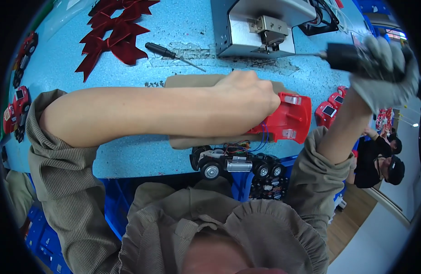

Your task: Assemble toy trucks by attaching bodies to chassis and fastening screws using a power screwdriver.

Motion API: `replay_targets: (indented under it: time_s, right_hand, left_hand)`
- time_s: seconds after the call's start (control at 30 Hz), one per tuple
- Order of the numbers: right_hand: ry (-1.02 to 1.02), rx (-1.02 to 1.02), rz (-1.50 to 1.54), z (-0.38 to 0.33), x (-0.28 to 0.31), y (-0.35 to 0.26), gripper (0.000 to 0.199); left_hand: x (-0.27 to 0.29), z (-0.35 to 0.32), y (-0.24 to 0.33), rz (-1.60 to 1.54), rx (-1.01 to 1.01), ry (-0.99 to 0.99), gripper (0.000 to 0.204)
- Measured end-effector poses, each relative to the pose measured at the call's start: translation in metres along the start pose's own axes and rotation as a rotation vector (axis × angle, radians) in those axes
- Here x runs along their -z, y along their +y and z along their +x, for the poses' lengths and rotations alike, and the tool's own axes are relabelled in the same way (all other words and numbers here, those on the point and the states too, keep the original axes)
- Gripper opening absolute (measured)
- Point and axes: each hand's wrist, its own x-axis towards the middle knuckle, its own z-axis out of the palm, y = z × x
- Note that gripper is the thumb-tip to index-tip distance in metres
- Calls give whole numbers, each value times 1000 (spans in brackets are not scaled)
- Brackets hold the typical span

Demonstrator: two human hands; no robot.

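My bare left hand is closed on a red plastic toy truck body, pressing it down on a folded brown cloth. Its fingertips are hidden behind the knuckles. Blue wires run from the body to a black toy truck chassis lying at the table's near edge. In a grey glove, my right hand grips a black electric screwdriver, raised at the right. The bit points left, its tip by the front of a silver screw feeder.
A black-handled screwdriver and dark red velvet bows lie on the blue table. Red toy trucks line the left edge, with more red truck bodies at right. Below sits a blue crate of chassis. People are beyond.
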Motion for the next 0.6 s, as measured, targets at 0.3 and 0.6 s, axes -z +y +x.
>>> replay_targets:
  time_s: [0.3,0.6]
  right_hand:
    - [44,26,-482,14,-34,51,24]
    - [234,132,-362,-41,-17,0,17]
  left_hand:
    - [5,3,3,-44,55,10,13]
    - [16,0,12,20,86,-62,15]
